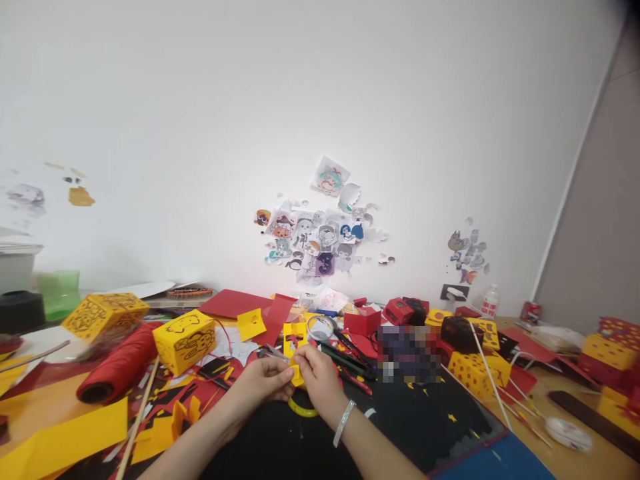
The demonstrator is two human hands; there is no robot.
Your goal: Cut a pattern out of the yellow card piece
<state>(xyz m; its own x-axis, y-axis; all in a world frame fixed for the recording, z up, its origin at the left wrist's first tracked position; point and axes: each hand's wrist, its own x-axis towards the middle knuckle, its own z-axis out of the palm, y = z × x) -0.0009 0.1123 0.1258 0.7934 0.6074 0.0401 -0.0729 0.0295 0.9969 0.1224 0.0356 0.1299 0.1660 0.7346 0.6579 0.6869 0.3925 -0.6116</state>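
Observation:
Above the black mat (280, 447), both my hands come together at a small piece of yellow paper (298, 377). The thumb and fingers of my left hand (273, 381) pinch its left side. My right hand (320, 383), with a shiny bracelet (344, 424) at the wrist, grips it from the right, and its fingers cover part of the paper. Just below them on the mat lies a yellow ring (303, 410), partly behind my right hand. Beyond the hands stands a yellow cut-out piece (294, 337).
At left are a red thread spool (117, 363), a yellow paper box (185, 340) with drawings, a thin wooden stick (139, 417) and paper scraps. Pens (347, 360) and a red box (361, 321) lie beyond my right hand. Spotted yellow boxes (477, 373) stand at right.

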